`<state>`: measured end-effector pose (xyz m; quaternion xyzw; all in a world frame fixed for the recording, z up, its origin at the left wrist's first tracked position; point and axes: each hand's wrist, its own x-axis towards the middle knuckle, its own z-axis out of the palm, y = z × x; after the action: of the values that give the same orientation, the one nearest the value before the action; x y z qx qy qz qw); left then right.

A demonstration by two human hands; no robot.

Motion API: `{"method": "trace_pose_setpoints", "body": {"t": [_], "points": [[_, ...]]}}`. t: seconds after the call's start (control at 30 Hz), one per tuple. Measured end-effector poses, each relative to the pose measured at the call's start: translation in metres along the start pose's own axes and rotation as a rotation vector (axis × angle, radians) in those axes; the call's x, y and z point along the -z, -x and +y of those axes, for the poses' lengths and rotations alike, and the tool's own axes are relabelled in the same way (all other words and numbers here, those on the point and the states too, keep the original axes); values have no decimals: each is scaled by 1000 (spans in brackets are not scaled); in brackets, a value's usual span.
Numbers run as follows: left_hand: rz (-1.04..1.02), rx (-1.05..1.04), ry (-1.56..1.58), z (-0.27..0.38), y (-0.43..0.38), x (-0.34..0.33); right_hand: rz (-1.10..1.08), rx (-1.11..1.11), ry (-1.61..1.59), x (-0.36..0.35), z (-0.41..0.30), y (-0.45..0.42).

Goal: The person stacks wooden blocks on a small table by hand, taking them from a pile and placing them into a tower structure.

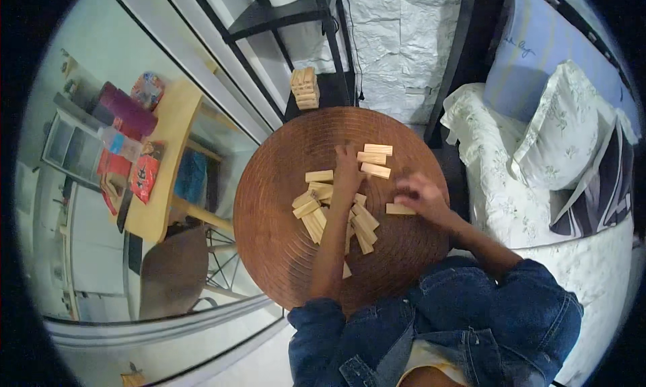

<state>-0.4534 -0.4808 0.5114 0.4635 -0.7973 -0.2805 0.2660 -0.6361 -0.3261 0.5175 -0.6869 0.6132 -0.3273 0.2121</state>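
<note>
On the round brown table (272, 225) lies a loose heap of wooden blocks (314, 223), partly hidden under my left forearm. My left hand (347, 161) is over the table's far half, just left of three blocks (372, 158) laid side by side in a slanted row. Whether its fingers hold anything is hard to make out. My right hand (418, 191), blurred, is at the right of the table. Its fingers are just above a single block (400, 209); I cannot tell if they grip it.
Behind the table, a stack of wooden blocks (305, 88) stands on the low level of a black shelf (282, 21). A bed with pillows (560, 130) is on the right. Beyond glass panels on the left are a wooden table (174, 119) and a chair (174, 271).
</note>
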Motion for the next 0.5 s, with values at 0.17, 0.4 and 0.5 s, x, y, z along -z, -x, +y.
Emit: {"method": "trace_pose_setpoints", "body": {"t": [0.17, 0.4, 0.5], "points": [[-110, -19, 1, -11, -15, -17, 105, -46, -64, 1, 52, -90], [-144, 101, 32, -5, -7, -15, -267, 108, 144, 1, 31, -103], [-82, 48, -7, -3, -9, -25, -303, 36, 91, -1, 39, -108]]}}
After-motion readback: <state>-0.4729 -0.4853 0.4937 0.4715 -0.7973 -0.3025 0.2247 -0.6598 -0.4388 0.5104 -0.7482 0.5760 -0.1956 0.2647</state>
